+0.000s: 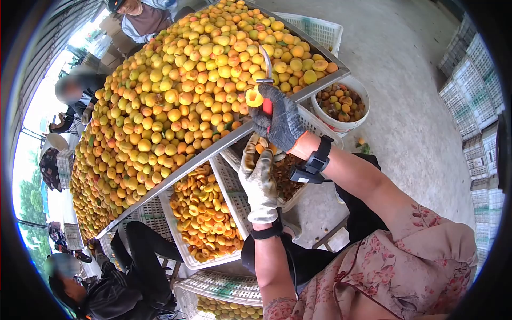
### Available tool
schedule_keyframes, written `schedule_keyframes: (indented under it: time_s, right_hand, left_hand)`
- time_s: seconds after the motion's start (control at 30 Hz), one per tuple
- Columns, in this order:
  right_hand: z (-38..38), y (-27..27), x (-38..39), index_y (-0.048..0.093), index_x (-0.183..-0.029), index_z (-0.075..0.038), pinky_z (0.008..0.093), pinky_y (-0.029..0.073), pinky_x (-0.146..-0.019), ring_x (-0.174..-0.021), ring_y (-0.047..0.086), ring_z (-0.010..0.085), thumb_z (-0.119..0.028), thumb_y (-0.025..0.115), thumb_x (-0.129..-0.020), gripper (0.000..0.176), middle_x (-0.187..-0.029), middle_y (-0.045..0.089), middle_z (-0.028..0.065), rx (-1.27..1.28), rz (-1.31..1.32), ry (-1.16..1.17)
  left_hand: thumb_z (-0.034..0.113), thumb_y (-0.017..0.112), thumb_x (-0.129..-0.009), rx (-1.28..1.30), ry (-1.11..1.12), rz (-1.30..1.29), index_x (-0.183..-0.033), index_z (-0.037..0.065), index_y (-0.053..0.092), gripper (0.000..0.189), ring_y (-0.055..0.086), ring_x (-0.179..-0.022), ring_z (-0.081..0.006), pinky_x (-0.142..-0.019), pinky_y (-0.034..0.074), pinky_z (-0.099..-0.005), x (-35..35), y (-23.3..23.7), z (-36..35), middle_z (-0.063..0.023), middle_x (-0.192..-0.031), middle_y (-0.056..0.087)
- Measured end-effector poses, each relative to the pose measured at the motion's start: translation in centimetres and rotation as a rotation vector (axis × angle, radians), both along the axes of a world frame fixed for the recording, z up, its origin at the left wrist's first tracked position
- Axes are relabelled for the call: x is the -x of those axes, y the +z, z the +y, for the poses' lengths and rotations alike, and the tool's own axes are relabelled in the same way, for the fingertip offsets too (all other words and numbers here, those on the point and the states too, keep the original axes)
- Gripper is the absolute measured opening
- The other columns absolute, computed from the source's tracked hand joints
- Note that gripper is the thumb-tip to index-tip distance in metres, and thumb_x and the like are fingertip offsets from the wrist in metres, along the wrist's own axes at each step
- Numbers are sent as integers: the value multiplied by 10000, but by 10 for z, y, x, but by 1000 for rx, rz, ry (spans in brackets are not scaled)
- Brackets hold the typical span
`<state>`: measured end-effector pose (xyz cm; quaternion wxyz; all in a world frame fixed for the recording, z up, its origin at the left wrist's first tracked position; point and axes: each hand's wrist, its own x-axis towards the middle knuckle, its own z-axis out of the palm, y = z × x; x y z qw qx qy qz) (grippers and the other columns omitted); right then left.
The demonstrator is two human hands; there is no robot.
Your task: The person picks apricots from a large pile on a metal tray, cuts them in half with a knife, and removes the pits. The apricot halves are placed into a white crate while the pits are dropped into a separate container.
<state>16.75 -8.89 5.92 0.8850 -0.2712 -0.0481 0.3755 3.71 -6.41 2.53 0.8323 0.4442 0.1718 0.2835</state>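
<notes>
My right hand (282, 117), in a dark grey glove, is closed around the red handle of a small curved knife (268, 64). The blade points away over the heap. A halved apricot (254, 97), its hollow showing, sits against the fingers of that glove beside the knife. Just below is my left hand (259, 184), in a whitish glove, with its fingers bent round an orange apricot piece (260, 146); the hands partly hide it. Both hands are at the metal table edge (213, 152), beside a large heap of whole apricots (181, 96).
A crate of apricot halves (205, 216) stands below the table edge. A white bucket (356, 120) holds dark fruit scraps, and another scrap container (285, 178) lies under my hands. Stacked crates (466, 90) line the right. Co-workers (133, 272) sit along the table.
</notes>
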Motion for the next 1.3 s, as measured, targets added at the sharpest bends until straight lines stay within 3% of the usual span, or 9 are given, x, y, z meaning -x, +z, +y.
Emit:
schedule_keyframes:
  time_s: [0.2,0.23,0.33,0.6,0.8,1.0,1.1,1.23,1.3]
  right_hand:
    - [3,-4,-13,557,-800,-125,253,356,-429,-469,478,100,-324,632,-854,219,-621,539,6,109,125,-25]
    - [-5,-7,-18,576,-809,-117,248,399,-472,-514,526,98,-329,630,-864,225,-631,559,0,197,-153,48]
    - [4,-26,-28,613,-823,-49,319,461,-550,-599,585,155,-326,631,-859,280,-630,596,54,1008,-1484,-592]
    - [2,-26,0,595,-962,-62,239,439,-551,-675,530,67,-233,648,-876,199,-796,581,-16,550,-837,566]
    - [21,-25,41,607,-943,-88,219,335,-464,-539,414,42,-248,689,-856,200,-659,483,-77,433,-712,575]
    - [37,-23,-18,592,-845,-78,376,491,-677,-741,638,271,-261,625,-808,190,-781,649,115,897,-1560,99]
    - [62,-44,-61,611,-950,-65,474,483,-700,-798,627,356,-321,632,-781,307,-846,641,178,1278,-1747,-29]
    - [87,-69,-73,627,-968,-58,494,488,-731,-854,631,377,-243,575,-806,252,-900,654,196,1455,-1831,109]
    - [88,-76,-75,640,-932,-61,488,494,-709,-827,636,378,-202,550,-801,212,-859,656,202,1343,-1842,4]
  left_hand:
    - [38,533,-877,-556,-107,541,-1054,1,580,187,624,-764,-172,-667,521,-289,-7,-3,-3,-73,-879,622]
    - [55,568,-837,-1335,168,470,-956,51,590,121,622,-698,-244,-626,501,-348,-13,-29,-2,-94,-806,620]
    - [86,585,-851,-1646,-59,1052,-1091,68,586,241,605,-664,-230,-588,484,-358,-9,-43,-6,-88,-733,583]
    - [105,531,-914,-50,23,227,-1297,4,434,407,513,-628,-102,-578,425,-233,23,17,24,-38,-788,585]
    - [167,539,-919,27,29,280,-1066,60,537,182,525,-609,-111,-539,404,-225,61,4,48,-23,-767,585]
    - [242,571,-923,269,367,24,-1100,-4,565,303,618,-806,-182,-725,519,-255,95,-14,111,-97,-895,624]
    - [202,575,-918,-550,458,554,-1279,12,460,424,599,-974,-206,-808,547,-334,123,-57,143,-121,-1082,585]
    - [217,510,-920,-165,780,631,-1222,65,528,339,554,-978,-272,-826,455,-359,111,-80,163,-137,-1065,602]
    - [211,502,-913,-606,765,807,-1205,57,542,333,554,-955,-293,-830,448,-369,109,-77,153,-154,-1060,596]
